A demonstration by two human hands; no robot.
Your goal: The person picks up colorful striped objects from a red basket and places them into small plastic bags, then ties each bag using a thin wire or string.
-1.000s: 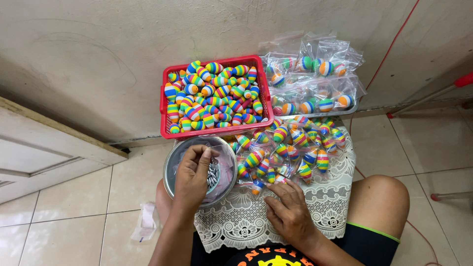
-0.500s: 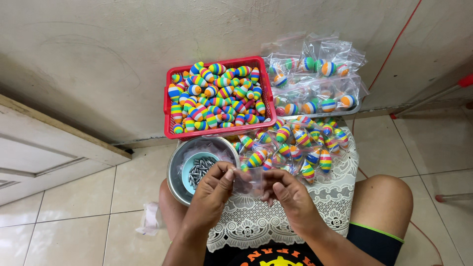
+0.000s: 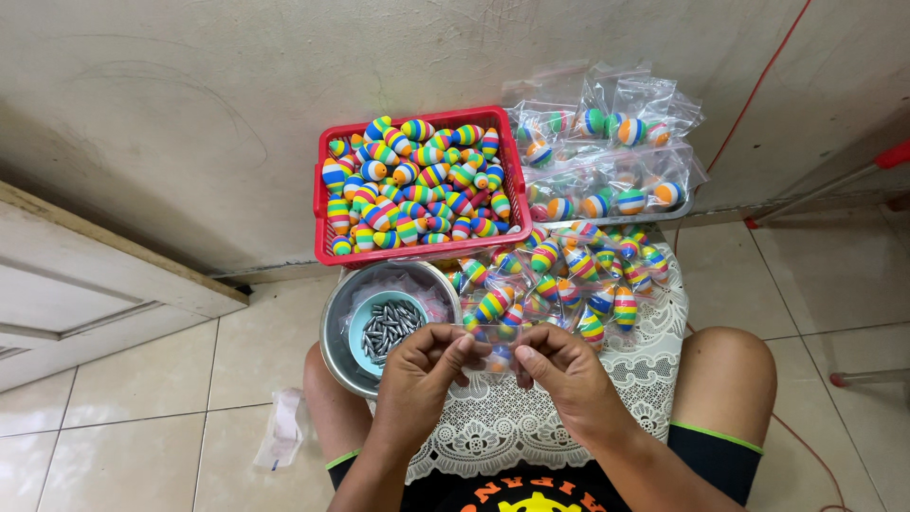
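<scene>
My left hand [image 3: 420,372] and my right hand [image 3: 561,372] are together over my lap, each pinching a side of a small clear plastic bag [image 3: 493,343] with a rainbow-striped float in it. Just left of my left hand stands a metal bowl [image 3: 337,332] holding a small blue dish of grey metal sinkers [image 3: 387,327]. A heap of bagged striped floats [image 3: 569,275] lies on the white lace cloth [image 3: 531,422] right beyond my hands. Behind it is a red basket [image 3: 322,204] full of loose striped floats.
A metal tray [image 3: 607,180] with more bagged floats sits against the wall at the right of the basket. A small empty plastic packet [image 3: 282,431] lies on the tiled floor at my left. A white door frame [image 3: 95,284] is at far left; red cord runs at right.
My left hand has come out of the metal bowl and met my right hand over the cloth. Both now hold a small clear bag between them.
</scene>
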